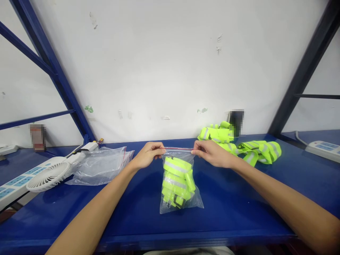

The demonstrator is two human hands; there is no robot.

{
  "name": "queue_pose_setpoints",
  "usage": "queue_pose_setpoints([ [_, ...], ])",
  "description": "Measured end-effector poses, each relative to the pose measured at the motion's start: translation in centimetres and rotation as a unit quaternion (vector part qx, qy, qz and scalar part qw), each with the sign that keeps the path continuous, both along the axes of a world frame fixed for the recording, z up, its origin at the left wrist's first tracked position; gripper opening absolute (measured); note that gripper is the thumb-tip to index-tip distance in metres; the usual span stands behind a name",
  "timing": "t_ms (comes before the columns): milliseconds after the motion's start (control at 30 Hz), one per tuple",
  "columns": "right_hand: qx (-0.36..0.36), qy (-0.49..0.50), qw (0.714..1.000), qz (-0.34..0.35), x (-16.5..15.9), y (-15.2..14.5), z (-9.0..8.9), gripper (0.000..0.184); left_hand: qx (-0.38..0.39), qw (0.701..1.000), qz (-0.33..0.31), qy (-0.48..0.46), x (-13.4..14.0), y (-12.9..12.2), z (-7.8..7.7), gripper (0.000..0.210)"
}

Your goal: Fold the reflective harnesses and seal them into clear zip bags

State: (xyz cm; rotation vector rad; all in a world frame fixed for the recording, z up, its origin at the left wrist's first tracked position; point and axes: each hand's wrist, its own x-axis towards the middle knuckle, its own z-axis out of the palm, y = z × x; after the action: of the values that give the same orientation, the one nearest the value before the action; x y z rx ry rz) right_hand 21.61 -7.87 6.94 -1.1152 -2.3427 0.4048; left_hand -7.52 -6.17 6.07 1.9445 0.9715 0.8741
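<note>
A clear zip-lock bag [197, 202] with a red line along its top hangs between my hands over the blue table. Inside it lies a folded neon-yellow reflective strap or vest [176, 177] with silver bands and a small black part near the bottom. My left hand [149, 154] pinches the bag's top left corner between thumb and fingers. At the top right corner, my right hand [210, 152] pinches the same edge. The top edge is stretched straight; whether the zip is fully sealed I cannot tell.
More neon-yellow reflective gear [261, 150] is heaped at the back right, by a blurred dark object [236, 122]. Flat clear bags [101, 166] lie at left beside a white fan [49, 176] and a power strip [23, 180]. Blue frame posts [57, 76] flank the table [225, 212].
</note>
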Motion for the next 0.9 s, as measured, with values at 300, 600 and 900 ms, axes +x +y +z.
queue_pose_setpoints([
  [300,0.14,0.078,0.987,-0.027,-2.0,1.9,5.9,0.028,0.186,0.975,0.109,0.043,-2.6,0.7,8.1,0.029],
  [600,0.016,-0.09,0.995,0.025,1.3,0.1,4.2,0.032,0.377,0.806,0.337,0.308,-8.8,3.2,5.8,0.029],
  [900,-0.062,-0.126,0.99,-0.004,4.7,-0.9,1.5,0.038,0.257,0.809,0.202,0.488,-5.8,3.6,-2.2,0.029],
])
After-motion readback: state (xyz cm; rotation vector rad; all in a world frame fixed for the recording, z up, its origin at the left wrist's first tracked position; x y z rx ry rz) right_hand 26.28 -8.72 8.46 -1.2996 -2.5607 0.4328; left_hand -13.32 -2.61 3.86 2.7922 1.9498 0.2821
